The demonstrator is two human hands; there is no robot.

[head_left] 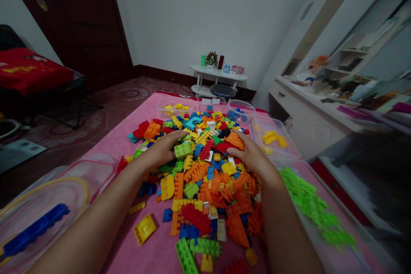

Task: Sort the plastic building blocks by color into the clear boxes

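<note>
A large heap of mixed toy building bricks [195,171] is spread over a pink cloth. At the heap's left side, my left hand [165,147] has its fingers curled round a light green brick [183,150] with round studs. My right hand [252,154] reaches into the right side, with an orange brick [235,140] between thumb and fingers. A red brick lies just below that thumb. Yellow, blue, orange, green, red and white pieces fill the space between both hands. The tips of some fingers are hidden among the bricks.
Clear tubs hold sorted pieces: green strips [311,205] at right, yellow bricks [272,138] behind them, a long blue piece [35,231] at left. A round tub [241,111] with blue pieces stands at the back. Beyond the pink-covered table [125,124] is a white side table [220,72].
</note>
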